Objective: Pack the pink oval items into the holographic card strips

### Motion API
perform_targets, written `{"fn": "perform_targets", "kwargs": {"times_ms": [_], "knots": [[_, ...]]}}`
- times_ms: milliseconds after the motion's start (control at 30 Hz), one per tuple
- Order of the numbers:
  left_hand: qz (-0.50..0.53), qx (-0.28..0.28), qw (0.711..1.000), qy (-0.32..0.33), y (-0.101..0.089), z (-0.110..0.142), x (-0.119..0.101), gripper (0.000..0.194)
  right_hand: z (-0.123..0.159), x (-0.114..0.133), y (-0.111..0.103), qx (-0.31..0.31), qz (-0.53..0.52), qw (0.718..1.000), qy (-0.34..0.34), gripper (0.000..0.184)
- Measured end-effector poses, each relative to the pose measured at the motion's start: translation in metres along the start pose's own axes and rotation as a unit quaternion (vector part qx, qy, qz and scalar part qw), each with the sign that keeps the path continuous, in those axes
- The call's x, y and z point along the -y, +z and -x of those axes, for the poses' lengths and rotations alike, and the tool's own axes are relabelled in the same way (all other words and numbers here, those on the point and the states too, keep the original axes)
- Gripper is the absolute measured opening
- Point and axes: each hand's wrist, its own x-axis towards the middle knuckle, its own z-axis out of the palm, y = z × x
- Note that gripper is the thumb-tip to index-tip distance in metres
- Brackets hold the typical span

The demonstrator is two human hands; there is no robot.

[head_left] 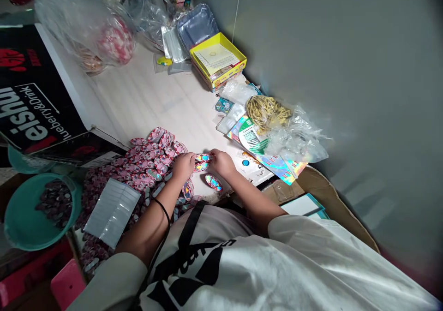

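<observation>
My left hand (184,165) and my right hand (222,163) meet over the table's front edge. Between their closed fingers is a pair of small shiny oval pieces (202,162) with a rainbow sheen, one above the other. Just below my right hand, another oval piece (213,182) lies loose on the white tabletop. Left of my left hand spreads a large heap of pink-patterned oval pieces (145,156), some showing their shiny side. A stack of clear plastic sleeves (112,212) rests on this heap beside my left forearm.
A black carton (38,89) stands at the left, above a teal basin (17,223) with small dark pieces inside. Plastic bags (83,20) and a yellow box (218,62) sit farther back. Gold cord (266,112) and shiny printed sheets (273,163) lie near the grey wall (332,71).
</observation>
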Motion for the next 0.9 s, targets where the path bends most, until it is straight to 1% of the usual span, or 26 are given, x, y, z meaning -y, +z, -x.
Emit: {"fn": "perform_targets", "kwargs": {"times_ms": [133, 200, 267, 333, 367, 467, 533, 700, 767, 833, 900], "knots": [[0.063, -0.084, 0.994, 0.027, -0.002, 0.018, 0.014, 0.028, 0.000, -0.005, 0.002, -0.017, -0.081, 0.996, 0.036, 0.029], [0.090, -0.106, 0.990, 0.040, -0.004, 0.033, 0.020, 0.028, -0.001, -0.006, 0.001, -0.021, -0.097, 0.994, 0.054, 0.026], [0.108, -0.109, 0.987, 0.051, -0.003, 0.054, 0.024, 0.028, -0.001, -0.006, 0.001, -0.024, -0.090, 0.994, 0.065, 0.022], [0.122, -0.096, 0.987, 0.049, 0.001, 0.078, 0.027, 0.027, -0.001, -0.004, 0.000, -0.029, -0.066, 0.995, 0.067, 0.022], [0.129, -0.083, 0.987, 0.038, 0.004, 0.091, 0.028, 0.027, -0.001, -0.003, 0.001, -0.032, -0.052, 0.996, 0.064, 0.023], [0.137, -0.022, 0.990, -0.026, 0.010, 0.126, 0.030, 0.029, 0.001, -0.002, 0.004, -0.035, -0.024, 0.998, 0.046, 0.024], [0.132, 0.008, 0.989, -0.065, 0.009, 0.145, 0.031, 0.031, 0.004, -0.003, 0.007, -0.038, -0.015, 0.999, 0.035, 0.023], [0.137, -0.003, 0.984, -0.117, 0.004, 0.179, 0.036, 0.034, 0.006, -0.005, 0.012, -0.041, 0.019, 0.999, 0.020, 0.031], [0.139, 0.007, 0.983, -0.119, 0.009, 0.192, 0.040, 0.035, 0.005, -0.003, 0.012, -0.040, 0.030, 0.999, 0.014, 0.030], [0.146, 0.027, 0.984, -0.099, 0.019, 0.205, 0.045, 0.035, 0.006, 0.001, 0.012, -0.047, 0.039, 0.998, 0.014, 0.025], [0.165, 0.037, 0.982, -0.079, 0.028, 0.217, 0.050, 0.035, 0.009, 0.006, 0.012, -0.083, 0.050, 0.995, 0.013, 0.026]]}}
